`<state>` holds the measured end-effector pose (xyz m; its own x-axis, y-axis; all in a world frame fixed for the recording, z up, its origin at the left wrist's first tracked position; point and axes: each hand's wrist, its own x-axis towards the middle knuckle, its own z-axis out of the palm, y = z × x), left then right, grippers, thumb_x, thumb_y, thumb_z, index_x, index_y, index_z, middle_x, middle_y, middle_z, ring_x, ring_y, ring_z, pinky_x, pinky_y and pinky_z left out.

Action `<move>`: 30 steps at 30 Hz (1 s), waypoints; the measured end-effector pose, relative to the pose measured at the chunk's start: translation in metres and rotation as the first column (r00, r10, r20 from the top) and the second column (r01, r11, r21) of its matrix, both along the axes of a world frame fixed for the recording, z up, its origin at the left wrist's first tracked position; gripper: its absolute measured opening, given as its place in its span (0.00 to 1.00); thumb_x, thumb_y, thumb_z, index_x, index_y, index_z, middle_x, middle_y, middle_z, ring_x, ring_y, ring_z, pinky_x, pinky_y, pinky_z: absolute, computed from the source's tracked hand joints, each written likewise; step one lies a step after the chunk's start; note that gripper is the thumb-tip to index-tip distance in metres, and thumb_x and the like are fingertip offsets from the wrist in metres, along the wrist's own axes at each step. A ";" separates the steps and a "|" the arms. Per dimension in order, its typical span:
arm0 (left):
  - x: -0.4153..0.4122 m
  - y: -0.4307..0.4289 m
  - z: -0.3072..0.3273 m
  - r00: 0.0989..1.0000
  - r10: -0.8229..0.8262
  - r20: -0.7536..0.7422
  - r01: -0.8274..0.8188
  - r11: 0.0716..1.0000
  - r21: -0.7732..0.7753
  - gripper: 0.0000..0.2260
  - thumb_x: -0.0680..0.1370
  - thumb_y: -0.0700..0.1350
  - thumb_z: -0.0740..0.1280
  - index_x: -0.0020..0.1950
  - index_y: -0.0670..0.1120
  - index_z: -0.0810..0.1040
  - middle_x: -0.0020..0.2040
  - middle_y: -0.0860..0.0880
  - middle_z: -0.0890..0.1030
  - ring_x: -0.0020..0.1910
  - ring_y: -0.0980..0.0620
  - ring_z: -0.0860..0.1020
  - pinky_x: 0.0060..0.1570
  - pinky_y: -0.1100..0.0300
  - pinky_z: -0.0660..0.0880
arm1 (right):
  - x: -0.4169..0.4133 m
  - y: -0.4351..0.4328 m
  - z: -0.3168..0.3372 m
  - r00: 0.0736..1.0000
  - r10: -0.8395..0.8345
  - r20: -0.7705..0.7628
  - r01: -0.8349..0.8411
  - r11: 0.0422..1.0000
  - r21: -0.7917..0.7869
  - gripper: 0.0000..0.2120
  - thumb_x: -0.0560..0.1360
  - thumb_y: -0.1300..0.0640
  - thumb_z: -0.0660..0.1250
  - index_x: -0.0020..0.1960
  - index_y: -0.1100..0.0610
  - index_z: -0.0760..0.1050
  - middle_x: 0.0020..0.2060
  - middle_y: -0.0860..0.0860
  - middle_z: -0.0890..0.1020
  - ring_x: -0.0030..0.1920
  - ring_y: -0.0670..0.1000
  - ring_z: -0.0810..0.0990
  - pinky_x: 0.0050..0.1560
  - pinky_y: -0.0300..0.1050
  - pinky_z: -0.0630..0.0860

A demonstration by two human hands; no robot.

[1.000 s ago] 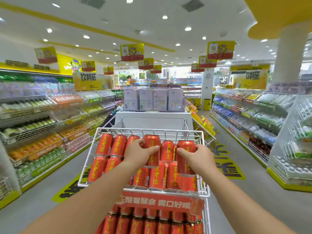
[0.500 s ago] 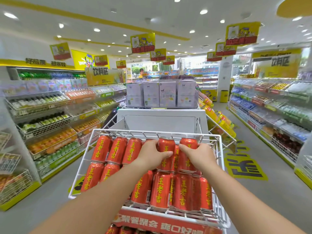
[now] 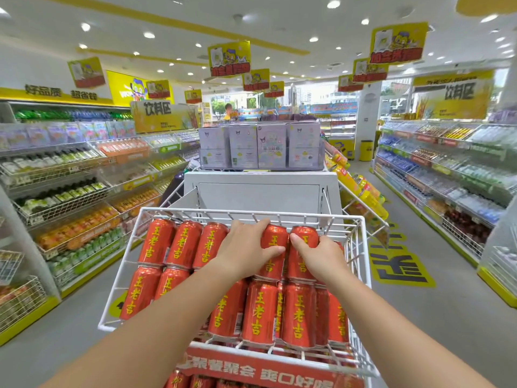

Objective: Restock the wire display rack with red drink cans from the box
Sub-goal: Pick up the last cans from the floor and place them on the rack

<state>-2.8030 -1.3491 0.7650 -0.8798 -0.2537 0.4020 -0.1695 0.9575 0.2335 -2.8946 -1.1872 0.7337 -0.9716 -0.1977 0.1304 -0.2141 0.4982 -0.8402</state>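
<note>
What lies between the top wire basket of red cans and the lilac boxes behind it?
Head view: a white panelled stand fills that stretch, behind the wire basket of red cans and below the lilac boxes.

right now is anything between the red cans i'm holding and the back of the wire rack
nothing visible: left hand and right hand grip red drink cans in the back row of the white wire rack, by its rear rail

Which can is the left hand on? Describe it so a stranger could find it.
Find the white wire rack mid-aisle, its top tier full of red cans lying down. In the back row, skip three uncovered cans from the left. The fourth can is it: the left hand wraps it, thumb across its front, while the right hand grips the fifth can.
</note>
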 end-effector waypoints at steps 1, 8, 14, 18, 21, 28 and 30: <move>-0.001 -0.003 -0.001 1.000 0.002 -0.025 -0.004 0.998 -0.056 0.32 0.75 0.69 0.65 0.74 0.53 0.71 0.60 0.46 0.76 0.65 0.43 0.67 0.67 0.51 0.67 | -0.001 0.000 -0.001 1.000 0.002 -0.003 -0.002 1.000 0.002 0.40 0.67 0.26 0.64 0.62 0.59 0.75 0.57 0.57 0.80 0.58 0.59 0.79 0.58 0.53 0.77; -0.004 -0.013 -0.015 0.997 0.028 -0.069 -0.037 0.989 -0.141 0.32 0.77 0.71 0.59 0.75 0.54 0.68 0.71 0.51 0.67 0.71 0.47 0.63 0.68 0.48 0.60 | 0.004 -0.001 -0.010 0.993 0.035 -0.114 -0.037 0.999 -0.013 0.35 0.74 0.32 0.63 0.71 0.55 0.65 0.64 0.56 0.76 0.64 0.59 0.75 0.61 0.53 0.73; -0.006 -0.014 -0.027 0.996 0.014 -0.091 -0.021 0.996 -0.083 0.30 0.80 0.67 0.57 0.77 0.53 0.66 0.73 0.56 0.71 0.73 0.49 0.60 0.70 0.46 0.53 | 0.011 -0.001 -0.011 0.993 0.066 -0.098 -0.065 0.998 0.011 0.34 0.72 0.37 0.62 0.72 0.53 0.65 0.63 0.55 0.72 0.63 0.57 0.74 0.64 0.56 0.73; -0.007 -0.015 -0.029 0.996 0.010 -0.087 -0.019 0.995 -0.093 0.29 0.81 0.67 0.56 0.76 0.52 0.67 0.72 0.56 0.71 0.72 0.50 0.60 0.70 0.46 0.53 | 0.013 0.004 -0.012 0.989 0.083 -0.120 -0.082 0.997 0.014 0.32 0.70 0.40 0.65 0.70 0.52 0.68 0.60 0.52 0.72 0.59 0.54 0.75 0.60 0.52 0.74; -0.006 -0.014 -0.034 0.997 0.014 -0.082 -0.022 0.994 -0.103 0.29 0.82 0.66 0.53 0.78 0.52 0.64 0.75 0.56 0.69 0.74 0.49 0.57 0.71 0.45 0.52 | 0.013 0.006 -0.017 0.982 0.054 -0.183 -0.049 0.998 0.031 0.33 0.73 0.41 0.68 0.73 0.52 0.65 0.62 0.52 0.71 0.61 0.53 0.76 0.61 0.50 0.74; -0.001 -0.005 -0.042 0.995 0.064 -0.080 -0.076 0.984 -0.161 0.33 0.81 0.66 0.44 0.81 0.50 0.60 0.76 0.50 0.66 0.77 0.47 0.57 0.72 0.45 0.54 | 0.019 0.005 -0.020 0.970 0.023 -0.243 -0.010 0.998 0.054 0.40 0.73 0.40 0.71 0.77 0.53 0.60 0.65 0.53 0.70 0.65 0.54 0.74 0.60 0.49 0.73; 0.000 -0.001 -0.042 0.994 0.058 -0.097 -0.073 0.984 -0.165 0.34 0.80 0.65 0.43 0.81 0.49 0.61 0.76 0.51 0.68 0.78 0.46 0.58 0.72 0.45 0.53 | 0.020 0.004 -0.019 0.970 0.011 -0.242 0.001 0.999 0.047 0.39 0.72 0.40 0.72 0.75 0.54 0.62 0.64 0.53 0.72 0.64 0.54 0.74 0.58 0.48 0.73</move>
